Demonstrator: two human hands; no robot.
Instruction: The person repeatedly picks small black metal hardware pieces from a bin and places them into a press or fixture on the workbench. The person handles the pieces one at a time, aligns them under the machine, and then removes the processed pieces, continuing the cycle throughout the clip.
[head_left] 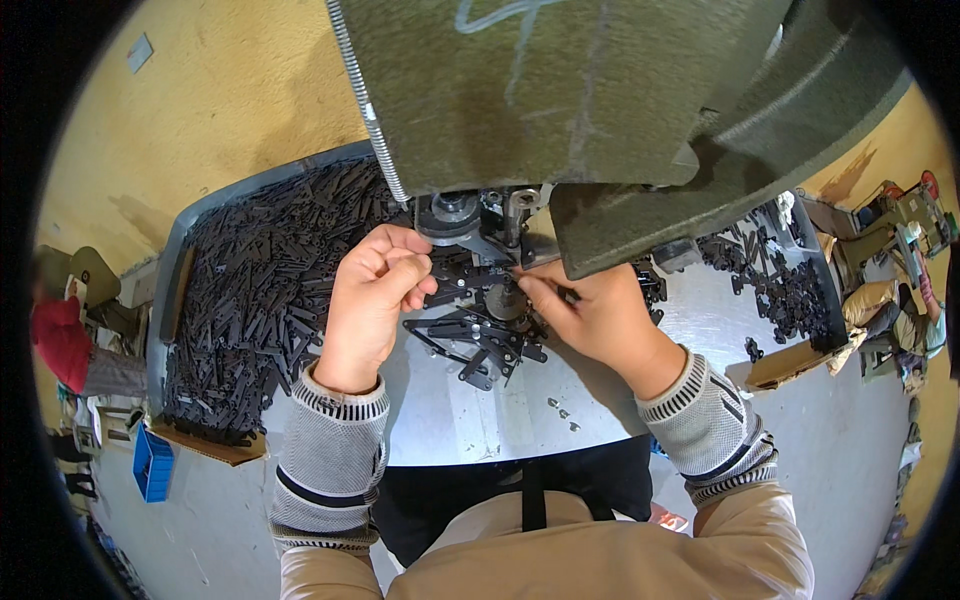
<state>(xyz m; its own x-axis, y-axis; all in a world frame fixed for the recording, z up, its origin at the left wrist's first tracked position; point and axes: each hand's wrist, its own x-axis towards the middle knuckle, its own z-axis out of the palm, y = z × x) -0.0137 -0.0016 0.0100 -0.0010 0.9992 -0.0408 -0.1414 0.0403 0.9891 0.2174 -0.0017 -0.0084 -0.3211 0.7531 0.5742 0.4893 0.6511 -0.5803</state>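
Observation:
Under the head of a dark green machine (pixel 540 100), both hands work close to its metal tool (pixel 513 225). My left hand (pixel 370 295) is closed, thumb against curled fingers, just left of a black metal strip (pixel 458 280); whatever it holds is hidden. My right hand (pixel 600 310) is closed in a pinch at the tool's lower end, right of the strip; the piece between thumb and forefinger is too small to name. Below the tool is a round metal post (pixel 506 300). In front of it lies a small heap of black jointed metal parts (pixel 482 345).
Many black metal strips (pixel 270 280) are piled on the table's left side. More small black parts (pixel 775 285) lie at the right, beside a cardboard edge (pixel 790 365). Small metal bits (pixel 563 412) rest near the front. A blue crate (pixel 152 465) stands on the floor; other people are at both sides.

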